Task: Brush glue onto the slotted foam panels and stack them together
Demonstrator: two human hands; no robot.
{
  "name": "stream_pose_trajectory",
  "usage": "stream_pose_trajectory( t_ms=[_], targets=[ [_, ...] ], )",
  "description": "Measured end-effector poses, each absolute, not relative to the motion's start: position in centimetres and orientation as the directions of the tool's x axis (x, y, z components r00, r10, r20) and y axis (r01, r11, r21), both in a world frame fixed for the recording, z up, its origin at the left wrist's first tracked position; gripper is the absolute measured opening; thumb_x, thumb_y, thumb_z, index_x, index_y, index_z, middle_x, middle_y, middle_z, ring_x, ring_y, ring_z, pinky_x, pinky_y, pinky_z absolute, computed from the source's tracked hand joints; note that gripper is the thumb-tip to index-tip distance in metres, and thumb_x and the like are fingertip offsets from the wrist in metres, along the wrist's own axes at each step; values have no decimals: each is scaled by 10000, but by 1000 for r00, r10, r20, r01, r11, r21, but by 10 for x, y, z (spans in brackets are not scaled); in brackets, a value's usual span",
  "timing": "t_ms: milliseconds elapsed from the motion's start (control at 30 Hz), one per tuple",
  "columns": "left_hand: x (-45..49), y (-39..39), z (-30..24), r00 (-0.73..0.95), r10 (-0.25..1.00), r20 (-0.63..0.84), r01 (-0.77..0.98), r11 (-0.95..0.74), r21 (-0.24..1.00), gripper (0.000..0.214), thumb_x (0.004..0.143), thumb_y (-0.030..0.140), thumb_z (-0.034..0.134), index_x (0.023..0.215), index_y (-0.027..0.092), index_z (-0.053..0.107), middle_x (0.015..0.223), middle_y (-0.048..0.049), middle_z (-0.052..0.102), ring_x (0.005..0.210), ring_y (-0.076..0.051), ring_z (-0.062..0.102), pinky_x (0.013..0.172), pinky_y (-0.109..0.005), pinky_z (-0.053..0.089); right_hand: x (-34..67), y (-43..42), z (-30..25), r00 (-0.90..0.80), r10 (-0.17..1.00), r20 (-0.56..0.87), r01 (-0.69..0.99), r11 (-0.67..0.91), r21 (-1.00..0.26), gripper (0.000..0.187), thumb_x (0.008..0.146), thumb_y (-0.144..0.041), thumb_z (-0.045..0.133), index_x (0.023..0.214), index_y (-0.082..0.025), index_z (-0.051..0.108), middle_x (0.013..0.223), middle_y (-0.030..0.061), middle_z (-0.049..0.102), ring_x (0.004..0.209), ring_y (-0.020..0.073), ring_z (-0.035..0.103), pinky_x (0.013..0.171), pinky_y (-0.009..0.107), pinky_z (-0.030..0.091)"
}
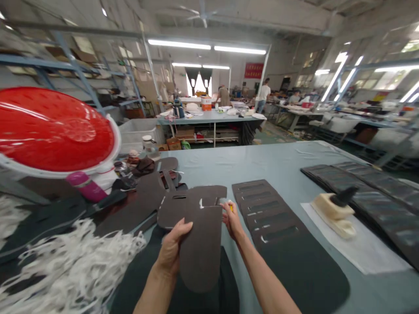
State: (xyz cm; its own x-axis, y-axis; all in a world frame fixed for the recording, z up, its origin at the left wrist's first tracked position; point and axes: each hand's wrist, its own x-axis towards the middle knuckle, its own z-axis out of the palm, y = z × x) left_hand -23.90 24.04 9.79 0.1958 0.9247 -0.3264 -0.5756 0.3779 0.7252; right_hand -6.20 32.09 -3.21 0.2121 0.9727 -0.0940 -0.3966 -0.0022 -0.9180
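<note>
My left hand (175,244) grips a dark grey-brown leather-like panel (201,248) with the thumb on top and the fingers underneath. The panel has rounded ends, a small slot and a notch with a pale edge. At the panel's right edge, beside the notch, my right hand (231,218) is closed around a small yellow object (231,208); most of it is hidden by the fingers, so its kind is unclear. Below the held panel lies a larger dark piece (229,279). To the right, a dark panel with a row of slots (278,235) rests flat on the table.
A cream bottle with a black nozzle (334,211) lies on a white sheet (376,253). Stacked slotted panels (376,196) sit far right on the pale blue table (209,161). White strips (72,266), a magenta bottle (87,186) and a red basin (59,131) are left. People stand behind.
</note>
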Motion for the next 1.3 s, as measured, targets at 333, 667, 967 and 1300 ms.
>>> stream_pose_trajectory(
  t_ms=[333,667,967,1300],
  targets=[
    [-112,186,15,316,806,-501,-463,591,660,418,690,231,660,1097,161,600,905,-59,732,790,-207,688,726,-314,554,183,176,-74,569,820,-53,33,-86,-996,330,608,-314,676,846,-228,464,648,-77,456,586,107,441,599,228,361],
    [30,121,-132,196,837,-511,-25,526,850,453,598,505,682,864,164,549,814,-71,697,778,-205,651,748,-334,502,355,118,-129,563,813,145,707,-384,-594,175,768,-312,474,905,-203,487,753,18,552,650,175,514,629,270,354],
    [48,121,-160,-143,940,-311,485,340,806,390,679,455,562,950,195,459,626,24,581,635,-193,601,646,-316,432,376,142,-154,545,830,124,776,-442,-451,147,816,-233,542,950,-180,510,681,-20,498,584,115,432,571,223,241],
    [51,122,-144,-143,929,-342,665,346,662,243,773,329,517,976,211,453,708,-2,655,715,-187,623,661,-286,398,379,148,-156,459,888,33,853,-431,-296,156,872,-183,477,1026,-179,500,743,11,554,620,114,476,552,230,211]
  ],
)
